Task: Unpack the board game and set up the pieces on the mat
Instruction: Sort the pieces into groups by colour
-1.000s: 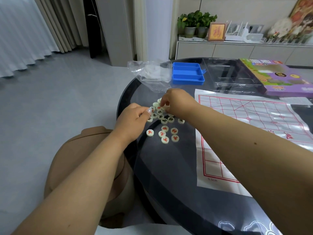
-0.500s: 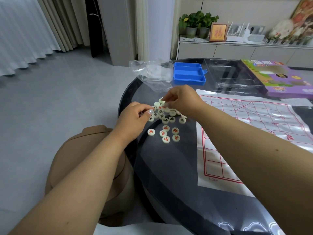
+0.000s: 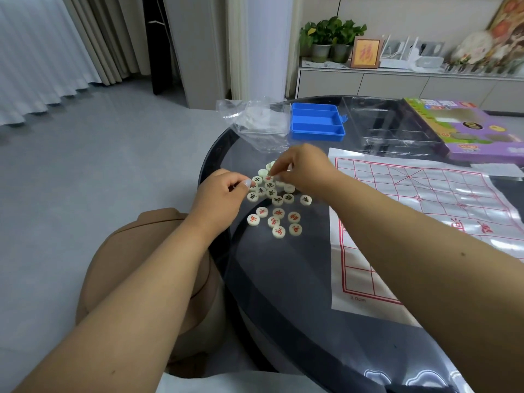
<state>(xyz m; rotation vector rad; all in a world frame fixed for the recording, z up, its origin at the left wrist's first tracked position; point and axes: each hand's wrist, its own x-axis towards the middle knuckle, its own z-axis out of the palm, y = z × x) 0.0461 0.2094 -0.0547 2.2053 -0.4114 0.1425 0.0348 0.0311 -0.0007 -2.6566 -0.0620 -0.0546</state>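
A person is sitting at a round dark glass table (image 3: 283, 293), both bare forearms reaching toward a cluster of pale round game pieces (image 3: 273, 199) lying on the glass. The right hand (image 3: 303, 168) is arching over the far end of the cluster with its fingers curled downward, fingertips meeting at a piece with a red mark; it is pinching that piece, though the contact itself is partly hidden by the fingers. The left hand (image 3: 219, 198) is lying just to the left of that pinch, at the near-left edge of the cluster, thumb and forefinger curled together; whether anything is held between them cannot be told. Directly under and toward the wearer from the right hand's pinch, pieces bearing black characters are lying close together, some touching. Nearer still, a looser group of red-marked pieces (image 3: 279, 221) is lying face up, apart from both hands. To the right of the grip, the white mat (image 3: 425, 211), printed with a red grid, is lying flat on the glass, bearing no pieces in view. Beyond the grip, a crumpled clear plastic bag (image 3: 255, 123) is resting at the far table edge, with a blue compartmented tray (image 3: 317, 120) just to its right. Farther right, a clear plastic insert (image 3: 388, 123) is sitting beside the purple game box (image 3: 465, 129). Below the left forearm, a tan stool (image 3: 147, 268) is standing on the grey floor.
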